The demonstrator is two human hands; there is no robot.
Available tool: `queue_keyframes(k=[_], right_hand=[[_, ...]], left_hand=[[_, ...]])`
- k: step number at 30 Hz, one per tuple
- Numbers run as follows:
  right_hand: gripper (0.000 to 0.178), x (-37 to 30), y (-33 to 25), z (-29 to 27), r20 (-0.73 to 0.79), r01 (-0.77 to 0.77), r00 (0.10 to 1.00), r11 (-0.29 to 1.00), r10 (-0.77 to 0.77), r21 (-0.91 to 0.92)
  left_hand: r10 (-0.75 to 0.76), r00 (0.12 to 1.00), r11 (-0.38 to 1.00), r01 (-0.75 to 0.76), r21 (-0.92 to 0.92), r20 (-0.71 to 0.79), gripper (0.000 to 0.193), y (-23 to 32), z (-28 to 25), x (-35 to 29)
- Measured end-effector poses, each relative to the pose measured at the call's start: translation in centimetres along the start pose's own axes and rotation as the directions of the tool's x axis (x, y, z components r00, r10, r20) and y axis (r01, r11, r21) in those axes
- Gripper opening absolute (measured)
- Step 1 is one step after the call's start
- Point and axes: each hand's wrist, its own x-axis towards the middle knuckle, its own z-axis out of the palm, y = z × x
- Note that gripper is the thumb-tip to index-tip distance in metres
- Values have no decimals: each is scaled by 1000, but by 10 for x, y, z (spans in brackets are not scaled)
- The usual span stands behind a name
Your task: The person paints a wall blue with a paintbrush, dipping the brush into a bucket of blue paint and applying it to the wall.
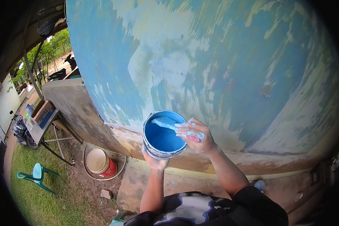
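Paint bucket [160, 153] in left hand [156, 162], brush [162, 122] in right fingers [186, 132]

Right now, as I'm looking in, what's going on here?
A person holds a bucket of blue paint from below with the left hand. The paint-smeared right hand grips a paintbrush, its head over the bucket's opening; whether it touches the paint is hard to tell. In front, the curved wall is streaked unevenly with blue, with pale patches showing. A green chair stands on the grass to the left.
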Motion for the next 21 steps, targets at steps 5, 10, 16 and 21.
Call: queue_keyframes(k=[5,10,16,21], right_hand=[[32,-20,6,18,-127,66,988,988,-83,-138],[29,-27,7,26,-251,65,960,974,-120,-217],[25,-23,-3,27,-265,14,961,975,-74,-221],[19,-25,-8,18,-259,-127,961,986,96,-105]], left_hand=[[28,999,998,-29,56,30,71,2,2,4],[22,1000,996,-23,84,19,77,13,-5,9],[-27,999,998,25,54,31,75,10,0,3],[-36,998,995,31,97,43,74,1,9,-10]])
